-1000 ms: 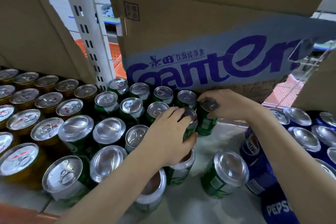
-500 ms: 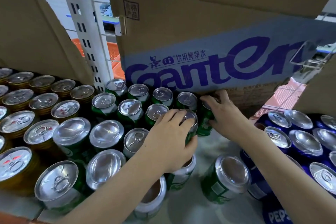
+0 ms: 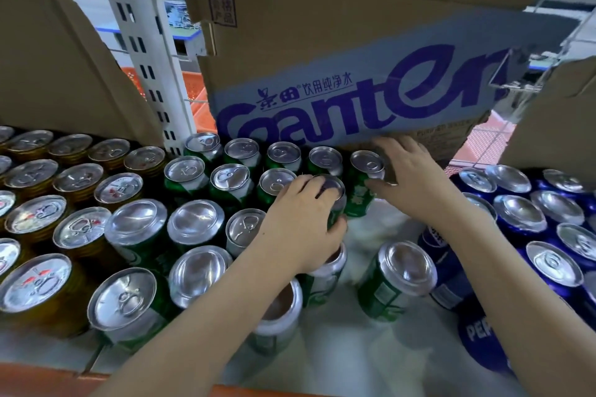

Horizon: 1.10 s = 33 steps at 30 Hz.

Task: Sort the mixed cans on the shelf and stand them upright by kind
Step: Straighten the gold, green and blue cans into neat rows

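Observation:
Three kinds of cans stand on the shelf: gold cans (image 3: pixel 32 222) on the left, green cans (image 3: pixel 193 222) in the middle, blue Pepsi cans (image 3: pixel 522 213) on the right. My left hand (image 3: pixel 303 219) grips the top of an upright green can (image 3: pixel 333 193) in the second row. My right hand (image 3: pixel 412 177) curls round the right side of another upright green can (image 3: pixel 366 171) at the right end of the back row, thumb in front and fingers behind. One green can (image 3: pixel 393 280) stands alone on the bare shelf between the green and blue groups.
A cardboard box (image 3: pixel 354 74) with blue lettering hangs close over the back row. A white slotted shelf post (image 3: pixel 142 51) rises at back left, with brown cardboard (image 3: pixel 48 58) beside it. Bare white shelf floor (image 3: pixel 348 358) shows between my arms. An orange shelf edge (image 3: pixel 48 377) runs along the front.
My right hand brought its green can back against the box, stood it at the end of the back row and slid to its right side. My left hand stayed on its can.

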Each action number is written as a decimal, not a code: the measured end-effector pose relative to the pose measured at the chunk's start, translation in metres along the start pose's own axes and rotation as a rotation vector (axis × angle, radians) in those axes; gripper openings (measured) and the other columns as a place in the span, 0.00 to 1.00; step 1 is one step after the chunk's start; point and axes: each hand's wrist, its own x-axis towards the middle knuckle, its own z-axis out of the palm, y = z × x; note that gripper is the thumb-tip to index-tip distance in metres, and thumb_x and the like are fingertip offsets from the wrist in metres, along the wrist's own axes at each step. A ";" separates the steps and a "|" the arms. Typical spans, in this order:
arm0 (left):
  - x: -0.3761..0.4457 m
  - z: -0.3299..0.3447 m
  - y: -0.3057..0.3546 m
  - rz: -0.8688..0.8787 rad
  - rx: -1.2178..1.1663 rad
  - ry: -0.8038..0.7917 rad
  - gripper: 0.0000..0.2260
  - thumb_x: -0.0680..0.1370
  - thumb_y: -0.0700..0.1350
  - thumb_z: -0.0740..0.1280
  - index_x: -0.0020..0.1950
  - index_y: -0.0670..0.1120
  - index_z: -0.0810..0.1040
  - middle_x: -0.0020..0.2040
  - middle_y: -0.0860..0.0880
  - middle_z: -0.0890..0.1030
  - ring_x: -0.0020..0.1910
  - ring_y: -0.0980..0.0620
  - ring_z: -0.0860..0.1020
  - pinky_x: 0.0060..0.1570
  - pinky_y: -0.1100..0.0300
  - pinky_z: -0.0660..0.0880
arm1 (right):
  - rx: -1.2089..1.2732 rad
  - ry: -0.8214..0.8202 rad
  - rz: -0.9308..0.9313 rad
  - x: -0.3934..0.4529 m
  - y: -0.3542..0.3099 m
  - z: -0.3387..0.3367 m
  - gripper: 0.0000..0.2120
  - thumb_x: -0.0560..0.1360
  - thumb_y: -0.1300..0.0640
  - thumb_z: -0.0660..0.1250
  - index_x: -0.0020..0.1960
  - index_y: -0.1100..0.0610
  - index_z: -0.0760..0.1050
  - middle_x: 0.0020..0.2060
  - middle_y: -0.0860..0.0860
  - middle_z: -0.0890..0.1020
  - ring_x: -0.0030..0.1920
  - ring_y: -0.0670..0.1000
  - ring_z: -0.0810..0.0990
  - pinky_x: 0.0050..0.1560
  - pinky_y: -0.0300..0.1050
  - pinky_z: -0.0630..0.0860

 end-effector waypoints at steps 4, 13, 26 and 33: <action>0.000 0.000 -0.003 0.033 -0.024 0.002 0.29 0.72 0.59 0.47 0.64 0.45 0.73 0.65 0.48 0.73 0.65 0.48 0.66 0.66 0.54 0.63 | 0.084 0.078 0.025 -0.042 -0.013 -0.021 0.21 0.73 0.55 0.69 0.65 0.57 0.72 0.61 0.52 0.73 0.58 0.51 0.73 0.55 0.33 0.65; -0.011 -0.033 0.015 0.083 -0.063 0.050 0.25 0.76 0.61 0.56 0.61 0.44 0.76 0.55 0.48 0.76 0.55 0.47 0.74 0.56 0.55 0.70 | 0.548 0.233 0.330 -0.159 -0.030 0.020 0.32 0.72 0.37 0.63 0.71 0.52 0.64 0.62 0.46 0.75 0.60 0.42 0.74 0.59 0.38 0.71; -0.042 -0.031 0.029 -0.035 0.292 -0.314 0.38 0.67 0.69 0.66 0.68 0.49 0.60 0.57 0.49 0.73 0.55 0.47 0.72 0.54 0.55 0.69 | 0.840 0.000 0.411 -0.162 -0.008 0.073 0.39 0.62 0.62 0.79 0.64 0.48 0.62 0.59 0.50 0.75 0.60 0.49 0.74 0.62 0.43 0.70; -0.036 -0.017 0.050 -0.061 0.475 -0.357 0.33 0.69 0.50 0.73 0.68 0.46 0.59 0.59 0.44 0.66 0.55 0.43 0.71 0.44 0.57 0.64 | 0.881 -0.026 0.419 -0.162 -0.003 0.071 0.33 0.61 0.58 0.80 0.60 0.46 0.68 0.53 0.42 0.79 0.55 0.43 0.77 0.57 0.41 0.73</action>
